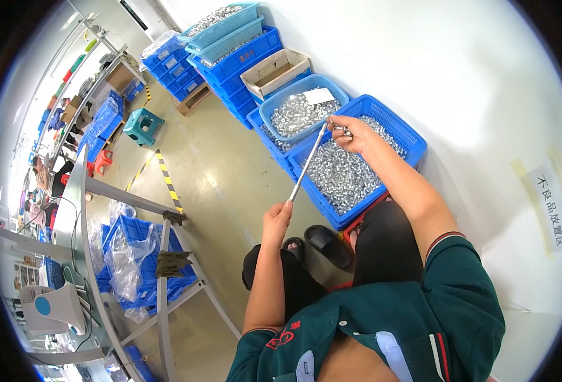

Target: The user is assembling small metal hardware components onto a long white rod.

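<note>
My left hand (276, 223) is closed around the lower end of a thin, straight metal rod (308, 164), which slants up and to the right. At its upper end, the thumb and fingertips of my right hand (354, 135) pinch close to the tip. Several small shiny metal fittings (342, 130) sit in the curled fingers of that hand; their exact kind is too small to tell. Below my right hand stands a blue plastic basket (414, 141) filled with loose silvery metal fittings (344, 175). My left hand is over the floor, apart from the basket.
Behind is a lighter blue tub (265, 109) of similar parts with a white paper (319, 96). Stacked blue crates (230, 79) and a worn box (274, 71) line the wall. On the left stand a metal-framed table (128, 194), plastic-wrapped crates (131, 254) and a teal stool (143, 126).
</note>
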Available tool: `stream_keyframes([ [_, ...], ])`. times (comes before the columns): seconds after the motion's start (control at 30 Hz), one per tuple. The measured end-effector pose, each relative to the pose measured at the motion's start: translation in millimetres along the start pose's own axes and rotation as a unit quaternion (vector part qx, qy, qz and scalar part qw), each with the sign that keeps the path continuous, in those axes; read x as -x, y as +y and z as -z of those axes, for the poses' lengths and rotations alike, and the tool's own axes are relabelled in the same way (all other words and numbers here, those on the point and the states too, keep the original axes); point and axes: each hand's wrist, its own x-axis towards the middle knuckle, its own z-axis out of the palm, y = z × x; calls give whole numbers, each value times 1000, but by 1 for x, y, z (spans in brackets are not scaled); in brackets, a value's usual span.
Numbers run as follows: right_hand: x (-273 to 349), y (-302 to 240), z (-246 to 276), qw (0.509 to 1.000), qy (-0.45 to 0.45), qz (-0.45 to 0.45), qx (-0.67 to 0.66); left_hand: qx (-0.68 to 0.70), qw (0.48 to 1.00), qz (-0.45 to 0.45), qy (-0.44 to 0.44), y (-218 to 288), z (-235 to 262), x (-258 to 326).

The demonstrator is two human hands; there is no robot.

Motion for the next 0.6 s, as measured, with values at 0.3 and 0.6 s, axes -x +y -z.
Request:
stream_keyframes([
  [0.3,10,2,-17,997,-57,-4,43,11,1000,13,-5,2,0,1],
  [0.6,20,3,-30,932,-41,43,358,4,1000,4,-5,4,-3,0],
])
